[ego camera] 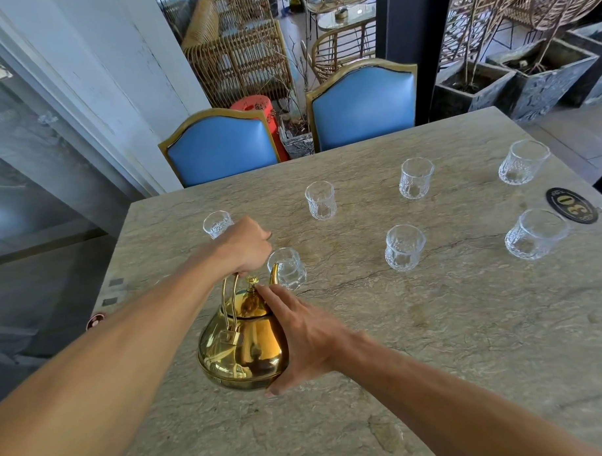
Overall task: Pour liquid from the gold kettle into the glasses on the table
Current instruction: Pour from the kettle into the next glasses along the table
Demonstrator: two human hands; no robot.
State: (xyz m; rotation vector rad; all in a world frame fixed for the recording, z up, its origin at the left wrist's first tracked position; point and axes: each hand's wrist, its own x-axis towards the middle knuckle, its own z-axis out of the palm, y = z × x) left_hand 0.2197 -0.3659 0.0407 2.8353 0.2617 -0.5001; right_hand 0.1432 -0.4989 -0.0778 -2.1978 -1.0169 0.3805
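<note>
A shiny gold kettle (240, 346) is held above the stone table (432, 325) near its left side. My left hand (245, 245) is shut on the top of the kettle's upright handle. My right hand (303, 333) lies flat against the kettle's right side, a fingertip touching the lid knob. The spout points at a clear cut glass (289, 269) just beyond it. Several more clear glasses stand in two rows: a glass (217, 224) at far left, a glass (321, 200), a glass (405, 247) and others further right. All look empty.
Two blue chairs with gold frames (221, 145) (363, 103) stand at the table's far edge. A black oval number plaque (571, 205) lies near the right edge. A glass wall runs along the left; stone planters and rattan furniture sit beyond.
</note>
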